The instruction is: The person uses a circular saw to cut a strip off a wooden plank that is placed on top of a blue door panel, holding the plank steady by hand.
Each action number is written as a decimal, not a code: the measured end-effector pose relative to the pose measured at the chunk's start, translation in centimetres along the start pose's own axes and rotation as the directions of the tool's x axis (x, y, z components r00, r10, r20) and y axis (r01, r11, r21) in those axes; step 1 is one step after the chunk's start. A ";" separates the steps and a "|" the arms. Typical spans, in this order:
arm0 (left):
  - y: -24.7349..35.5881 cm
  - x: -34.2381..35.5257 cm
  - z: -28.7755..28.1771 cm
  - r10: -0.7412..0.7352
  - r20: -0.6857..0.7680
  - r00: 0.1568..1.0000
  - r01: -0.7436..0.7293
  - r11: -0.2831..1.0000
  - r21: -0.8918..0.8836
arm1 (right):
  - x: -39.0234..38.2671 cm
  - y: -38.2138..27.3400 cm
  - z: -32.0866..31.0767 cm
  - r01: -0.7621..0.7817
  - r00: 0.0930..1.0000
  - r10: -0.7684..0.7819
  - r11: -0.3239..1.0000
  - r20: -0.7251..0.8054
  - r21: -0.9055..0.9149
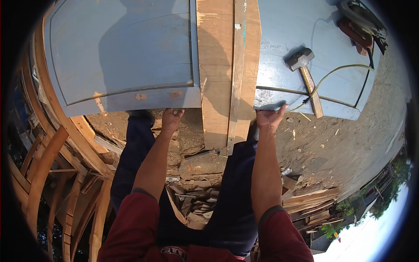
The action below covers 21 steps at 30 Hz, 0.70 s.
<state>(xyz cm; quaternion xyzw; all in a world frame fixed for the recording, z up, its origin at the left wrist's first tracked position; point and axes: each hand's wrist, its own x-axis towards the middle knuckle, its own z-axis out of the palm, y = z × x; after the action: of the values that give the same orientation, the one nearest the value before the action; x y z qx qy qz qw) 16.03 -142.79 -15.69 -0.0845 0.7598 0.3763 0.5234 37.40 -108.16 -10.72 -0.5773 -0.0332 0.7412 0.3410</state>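
Observation:
A large blue wooden panel (144,48) with grooved, framed sections lies in front of me, its near edge toward my legs. My left hand (172,118) is closed at that edge on the left section, the fingers mostly hidden beneath. On the right section, my right hand (270,117) grips the same edge, palm turned up, thumb showing and fingers hidden underneath. Between my hands a bare plywood strip (216,87) with a thin batten (237,78) along it juts past the panel's edge toward me. Whether the blue sections join beneath the strip, I cannot tell.
A sledgehammer (307,74) lies on the panel's right section. Beyond it sits a power saw (358,30) with a looping cord (336,69). Curved timber frames (48,174) stand at the left. Wood scraps (196,198) litter the dirt between my legs; planks (312,201) are stacked at lower right.

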 end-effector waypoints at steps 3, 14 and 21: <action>-1.3 0.9 0.1 0.088 0.003 0.996 -0.085 0.953 0.290 | 0.0 -0.4 0.5 0.013 0.998 -0.015 0.999 -0.056 -0.038; -6.9 -0.2 5.8 0.403 -0.068 0.913 -0.388 0.906 0.170 | -0.9 -0.2 2.0 -0.009 0.954 -0.021 0.995 -0.299 -0.099; -2.5 -0.9 7.2 0.310 0.148 0.939 -0.340 0.780 0.525 | 0.0 -0.4 2.8 -0.040 0.931 0.001 0.994 -0.366 -0.098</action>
<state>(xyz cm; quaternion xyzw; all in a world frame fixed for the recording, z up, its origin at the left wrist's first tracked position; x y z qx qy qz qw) 23.03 -140.03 -17.34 0.2094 0.8236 0.2323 0.4731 35.09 -106.90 -9.65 -0.7223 -0.0018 0.6217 0.3030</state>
